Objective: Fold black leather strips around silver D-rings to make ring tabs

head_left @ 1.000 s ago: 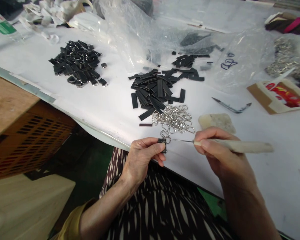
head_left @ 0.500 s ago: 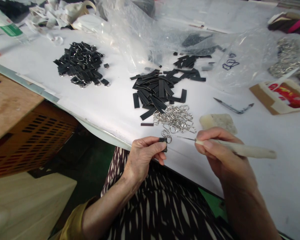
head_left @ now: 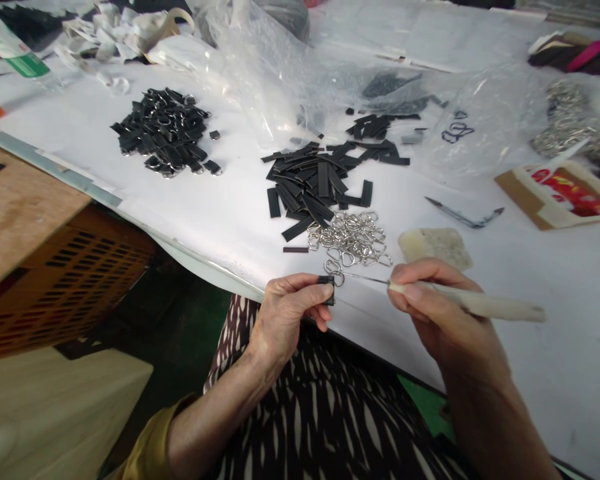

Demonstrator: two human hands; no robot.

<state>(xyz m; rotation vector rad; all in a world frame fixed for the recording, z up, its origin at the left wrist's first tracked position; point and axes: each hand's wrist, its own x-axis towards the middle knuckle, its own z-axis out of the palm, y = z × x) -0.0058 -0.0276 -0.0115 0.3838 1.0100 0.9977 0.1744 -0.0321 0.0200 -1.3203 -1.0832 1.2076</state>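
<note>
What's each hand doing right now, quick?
Left hand: closed, pinching a small black strip between thumb and fingers.
Right hand: closed around the pale handle of a thin-tipped tool.

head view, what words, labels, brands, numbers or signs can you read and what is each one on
No text can be read with certainty.
Clear plastic bag: dark looped pen marks, unclear as letters or numbers.
Bottle: any print too small and blurred.
Box: red-and-white print inside, too blurred.
</note>
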